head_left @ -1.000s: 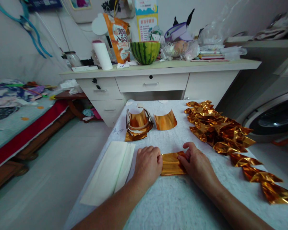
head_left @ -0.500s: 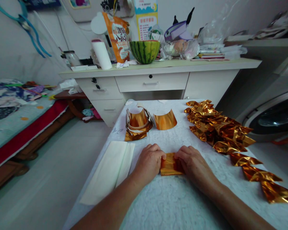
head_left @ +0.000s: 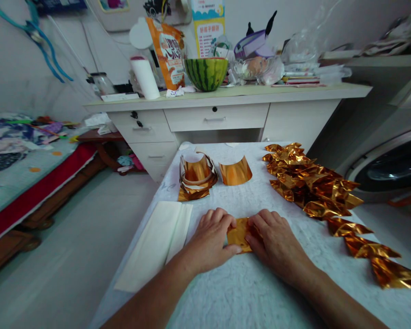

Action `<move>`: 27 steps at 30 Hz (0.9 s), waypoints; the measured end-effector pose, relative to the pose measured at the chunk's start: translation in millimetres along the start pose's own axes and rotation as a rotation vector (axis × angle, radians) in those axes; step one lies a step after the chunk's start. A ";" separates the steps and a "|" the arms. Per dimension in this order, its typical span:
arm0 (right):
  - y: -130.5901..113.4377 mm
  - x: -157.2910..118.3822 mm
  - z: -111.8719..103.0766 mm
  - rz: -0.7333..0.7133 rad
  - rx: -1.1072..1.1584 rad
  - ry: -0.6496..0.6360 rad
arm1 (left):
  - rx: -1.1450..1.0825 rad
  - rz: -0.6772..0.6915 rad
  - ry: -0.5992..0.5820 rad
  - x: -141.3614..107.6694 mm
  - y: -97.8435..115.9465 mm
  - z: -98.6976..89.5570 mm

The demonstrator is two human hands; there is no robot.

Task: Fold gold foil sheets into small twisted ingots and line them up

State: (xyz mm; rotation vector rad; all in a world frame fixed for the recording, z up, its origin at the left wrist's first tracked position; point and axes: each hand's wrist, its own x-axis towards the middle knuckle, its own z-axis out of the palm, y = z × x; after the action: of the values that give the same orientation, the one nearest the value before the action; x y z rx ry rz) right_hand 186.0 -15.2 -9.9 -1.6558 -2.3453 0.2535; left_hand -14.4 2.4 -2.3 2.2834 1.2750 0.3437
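A small rectangle of gold foil paper (head_left: 239, 235) lies on the cloth-covered table between my hands. My left hand (head_left: 214, 238) holds its left edge, with the thumb at the lower edge and the fingers at the upper left corner. On the right side my right hand (head_left: 272, 237) grips the foil, its thumb pressing on the face and its fingers curled at the top. Beyond my hands stand a curled gold strip (head_left: 235, 172) and a loose roll of gold strips (head_left: 197, 171). Folded gold foil pieces (head_left: 311, 183) are heaped along the right.
Pale paper sheets (head_left: 154, 242) lie on the left part of the table (head_left: 226, 292). Behind it is a white desk (head_left: 219, 116) with a watermelon-patterned bowl (head_left: 206, 73) and an orange pouch (head_left: 169, 55). A washing machine (head_left: 393, 160) stands at the right, a bed (head_left: 34, 169) at the left.
Both thumbs have come onto the near part of the foil, and my fingers are spread a little more. The foil has flattened, its face now looking lighter and smoother.
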 end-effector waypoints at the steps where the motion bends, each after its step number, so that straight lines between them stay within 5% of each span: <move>1: -1.2 -1.1 0.8 0.001 -0.011 0.008 | -0.002 -0.001 -0.013 -0.9 -0.1 -0.6; 15: -18.0 -7.1 2.0 0.074 -0.051 0.042 | -0.080 0.012 -0.119 -1.8 -5.7 -8.9; 27: 34.1 -16.2 3.6 0.042 -0.053 0.054 | -0.094 0.008 -0.121 -2.6 -5.1 -9.5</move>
State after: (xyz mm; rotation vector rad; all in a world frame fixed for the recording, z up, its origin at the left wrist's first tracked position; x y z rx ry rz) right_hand 220.6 -19.0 -25.0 -1.7157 -2.2983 0.1535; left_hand -23.7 5.3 3.1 2.1957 1.1656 0.2576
